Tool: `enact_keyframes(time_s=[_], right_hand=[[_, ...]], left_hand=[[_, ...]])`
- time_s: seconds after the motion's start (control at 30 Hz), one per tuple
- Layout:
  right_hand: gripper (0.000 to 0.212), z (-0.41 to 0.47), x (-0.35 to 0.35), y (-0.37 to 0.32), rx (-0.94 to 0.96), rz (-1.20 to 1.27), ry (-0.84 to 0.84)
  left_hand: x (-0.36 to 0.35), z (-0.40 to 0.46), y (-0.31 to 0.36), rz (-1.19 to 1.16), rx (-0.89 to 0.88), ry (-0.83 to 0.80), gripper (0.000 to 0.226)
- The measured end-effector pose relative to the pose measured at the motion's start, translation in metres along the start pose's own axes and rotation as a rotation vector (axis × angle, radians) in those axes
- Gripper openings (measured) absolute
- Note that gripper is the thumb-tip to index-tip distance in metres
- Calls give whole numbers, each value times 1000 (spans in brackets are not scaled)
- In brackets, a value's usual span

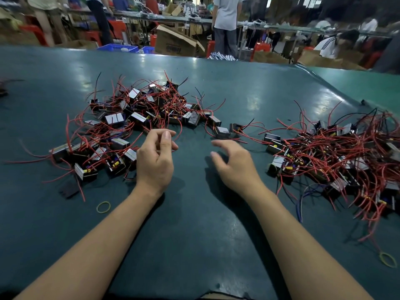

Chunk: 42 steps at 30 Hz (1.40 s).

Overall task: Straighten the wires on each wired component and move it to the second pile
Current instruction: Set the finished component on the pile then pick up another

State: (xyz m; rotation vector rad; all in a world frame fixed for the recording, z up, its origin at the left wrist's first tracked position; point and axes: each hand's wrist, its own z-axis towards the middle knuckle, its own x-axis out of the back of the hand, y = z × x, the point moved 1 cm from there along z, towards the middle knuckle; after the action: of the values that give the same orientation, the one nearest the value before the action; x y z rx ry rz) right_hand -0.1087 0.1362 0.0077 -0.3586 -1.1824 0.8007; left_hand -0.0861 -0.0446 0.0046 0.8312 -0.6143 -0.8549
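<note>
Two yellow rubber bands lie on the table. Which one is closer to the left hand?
The rubber band just left of the left forearm, below the left hand. The other rubber band lies far away at the right edge.

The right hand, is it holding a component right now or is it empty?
Empty. The right hand hovers over bare green table with its fingers spread and curled, nothing between them.

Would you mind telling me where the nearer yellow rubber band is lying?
In the head view, the yellow rubber band lies flat on the green table, just left of the left forearm, below the left pile.
</note>
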Motion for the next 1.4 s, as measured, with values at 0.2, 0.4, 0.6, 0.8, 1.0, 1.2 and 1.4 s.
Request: enact_keyframes(time_s=[0.2,0.4,0.6,0.8,1.0,1.2,1.4], right_hand=[[34,21,41,48,-537,104,332],[26,20,36,42,-443,10,352],[25,14,20,19,-179,90,275],[49,11,13,19,-141,139,198],[42,13,9,20,-139,166,165],[42,12,10,22,-146,183,166],[41,6,12,23,-152,212,179]], left_hand=[[1,0,-2,5,19,-8,24],[2,0,-2,-24,31,-22,21],[3,-6,5,241,-185,-65,12],[18,10,-5,908,-180,39,36],[18,21,-30,1260,142,-303,70],[18,21,-29,850,-87,-392,53],[13,18,-20,768,-163,-289,51]])
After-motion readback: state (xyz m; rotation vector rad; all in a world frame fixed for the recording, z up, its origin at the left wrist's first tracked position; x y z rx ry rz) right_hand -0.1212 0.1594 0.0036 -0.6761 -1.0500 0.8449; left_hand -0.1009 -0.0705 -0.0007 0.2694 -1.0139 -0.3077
